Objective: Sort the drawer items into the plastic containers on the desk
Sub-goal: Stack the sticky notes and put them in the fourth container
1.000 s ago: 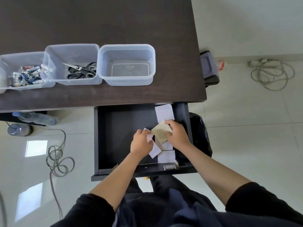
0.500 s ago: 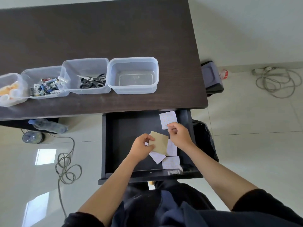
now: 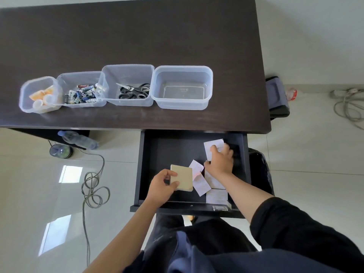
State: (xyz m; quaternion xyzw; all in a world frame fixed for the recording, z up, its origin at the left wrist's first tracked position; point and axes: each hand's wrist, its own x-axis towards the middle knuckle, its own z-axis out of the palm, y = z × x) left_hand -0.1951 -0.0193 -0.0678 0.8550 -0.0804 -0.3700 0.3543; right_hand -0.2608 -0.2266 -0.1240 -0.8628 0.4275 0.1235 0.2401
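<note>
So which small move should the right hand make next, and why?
Probably pick up the white paper slip at the back of the open dark drawer: the right hand already lies on it. The left hand holds the beige notepad, and the clear rightmost plastic container on the desk holds nothing yet.

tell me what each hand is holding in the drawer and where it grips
The left hand grips the tan square pad of notes by its left edge. The right hand rests on the white paper slip at the drawer's back; no grip shows.
</note>
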